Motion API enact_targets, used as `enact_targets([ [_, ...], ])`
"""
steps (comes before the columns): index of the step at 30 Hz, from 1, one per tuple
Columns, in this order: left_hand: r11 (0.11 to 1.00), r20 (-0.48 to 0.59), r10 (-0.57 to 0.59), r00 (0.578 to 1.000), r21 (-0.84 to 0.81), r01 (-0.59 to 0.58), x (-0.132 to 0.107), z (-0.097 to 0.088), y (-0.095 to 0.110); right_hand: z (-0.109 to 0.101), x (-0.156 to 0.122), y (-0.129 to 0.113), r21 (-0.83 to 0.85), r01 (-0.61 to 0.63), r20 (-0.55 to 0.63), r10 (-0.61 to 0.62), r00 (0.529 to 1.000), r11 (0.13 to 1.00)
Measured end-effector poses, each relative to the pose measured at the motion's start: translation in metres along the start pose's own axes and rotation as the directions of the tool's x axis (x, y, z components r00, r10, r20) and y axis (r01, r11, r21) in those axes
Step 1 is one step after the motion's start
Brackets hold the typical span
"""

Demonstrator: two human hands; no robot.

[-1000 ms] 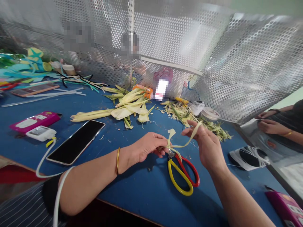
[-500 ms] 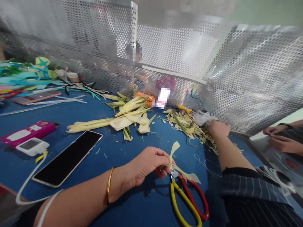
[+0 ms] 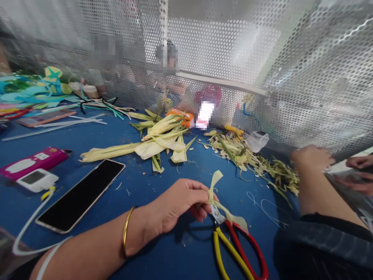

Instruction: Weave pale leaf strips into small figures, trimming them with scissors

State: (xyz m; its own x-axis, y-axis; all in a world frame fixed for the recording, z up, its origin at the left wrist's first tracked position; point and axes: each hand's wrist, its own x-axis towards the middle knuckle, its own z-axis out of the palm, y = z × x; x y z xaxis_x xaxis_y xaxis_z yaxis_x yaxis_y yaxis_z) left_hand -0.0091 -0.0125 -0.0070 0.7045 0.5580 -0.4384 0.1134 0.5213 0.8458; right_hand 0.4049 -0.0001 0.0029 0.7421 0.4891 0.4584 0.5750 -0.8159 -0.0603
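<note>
My left hand (image 3: 183, 198) is closed, pinching a pale strip of corn husk (image 3: 215, 182) between thumb and fingers. One end of the strip stands up; the other trails to the right over the scissors. These scissors (image 3: 217, 214), with one yellow and one red handle, lie just under the fingertips, their blades mostly hidden. Whether the hand also touches them I cannot tell. My right hand (image 3: 311, 157) reaches over the far right of the table, beside a heap of husk scraps (image 3: 239, 153). Its fingers are blurred.
Corn husks (image 3: 160, 142) lie at the table's middle back, by an orange packet (image 3: 186, 118) and a lit phone (image 3: 205, 114). A dark phone (image 3: 83, 196) and a white cabled device (image 3: 37, 181) are left. Perforated metal panels (image 3: 215, 50) stand behind. Another person's hands (image 3: 359, 171) show at right.
My right hand has moved right, from the clear plastic bag by the scraps to the pile's right end. My left hand still pinches the husk strip, and the view has shifted slightly.
</note>
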Motion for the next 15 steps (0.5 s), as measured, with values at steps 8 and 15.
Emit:
enact_targets([
  [8, 0.996, 0.007, 0.091, 0.996, 0.024, -0.091, -0.005, -0.003, 0.006, -0.119, -0.152, -0.049, 0.813, 0.308, 0.154, -0.693, 0.704, 0.494],
  [15, 0.983, 0.011, 0.173, 0.985, 0.058, -0.173, -0.002, -0.005, 0.005, -0.126, -0.237, -0.050, 0.883, 0.258, 0.149, -0.756, 0.638, 0.392],
])
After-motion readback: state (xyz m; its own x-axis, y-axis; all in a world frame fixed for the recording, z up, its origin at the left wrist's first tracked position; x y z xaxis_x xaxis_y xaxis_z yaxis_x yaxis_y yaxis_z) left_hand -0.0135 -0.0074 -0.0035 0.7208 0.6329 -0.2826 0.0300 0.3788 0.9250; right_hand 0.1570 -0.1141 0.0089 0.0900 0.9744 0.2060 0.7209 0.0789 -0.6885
